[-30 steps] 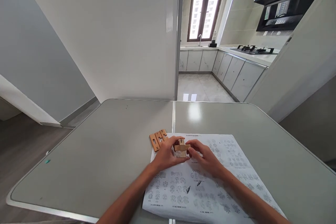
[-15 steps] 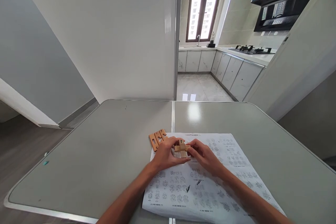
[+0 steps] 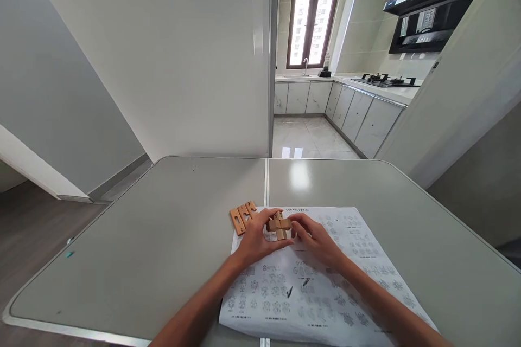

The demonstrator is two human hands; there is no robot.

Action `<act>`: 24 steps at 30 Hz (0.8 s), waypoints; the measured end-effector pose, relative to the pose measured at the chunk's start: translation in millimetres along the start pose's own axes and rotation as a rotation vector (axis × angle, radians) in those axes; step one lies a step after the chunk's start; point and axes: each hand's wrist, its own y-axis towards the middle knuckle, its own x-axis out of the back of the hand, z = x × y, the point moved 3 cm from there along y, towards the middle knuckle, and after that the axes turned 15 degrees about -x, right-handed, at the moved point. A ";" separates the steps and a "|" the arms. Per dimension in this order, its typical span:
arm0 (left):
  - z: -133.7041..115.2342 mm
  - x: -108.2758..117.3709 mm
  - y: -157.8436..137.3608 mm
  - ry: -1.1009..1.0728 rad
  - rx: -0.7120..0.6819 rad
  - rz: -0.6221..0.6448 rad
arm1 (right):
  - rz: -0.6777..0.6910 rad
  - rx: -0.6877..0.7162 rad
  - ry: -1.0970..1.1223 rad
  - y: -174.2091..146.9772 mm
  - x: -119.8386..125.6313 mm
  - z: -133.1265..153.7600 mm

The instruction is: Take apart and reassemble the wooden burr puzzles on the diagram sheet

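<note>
Between both hands, over the upper part of a printed sheet (image 3: 285, 293), is a small cluster of interlocking wooden puzzle pieces (image 3: 280, 224). My left hand (image 3: 256, 238) grips it from the left, with the thumb along its lower side and the fingers around the top. From the right, the fingertips of my right hand (image 3: 313, 236) pinch its right end. Just left of my left hand, several flat notched wooden pieces (image 3: 237, 220) with black numbers lie side by side, partly hidden by the hand.
The sheet, covered in small diagrams, lies on a grey folding table (image 3: 163, 238) with a seam down its middle. A small green bit (image 3: 69, 254) is near the left edge. Beyond the table are a white wall (image 3: 195, 65) and a kitchen with a gas hob (image 3: 385, 81).
The wooden cluster has been turned slightly in the hands, so its faces show at a different angle. Both hands stay in nearly the same place. The camera view has shifted a little.
</note>
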 end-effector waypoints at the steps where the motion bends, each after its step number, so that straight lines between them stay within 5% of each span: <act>1: 0.6 -0.7 0.0 0.024 -0.002 0.007 | -0.016 0.005 -0.009 -0.2 0.6 0.3; 8: 0.5 -6.5 -0.7 0.113 -0.066 0.043 | 0.057 0.038 0.007 -4.0 -2.1 3.4; 20: 5.1 -1.6 -1.8 -0.292 0.112 0.026 | 0.083 0.061 0.106 -5.3 -2.0 9.8; 24: -0.1 -0.4 -0.3 -0.245 0.098 0.007 | -0.081 0.128 -0.022 -5.5 4.6 12.5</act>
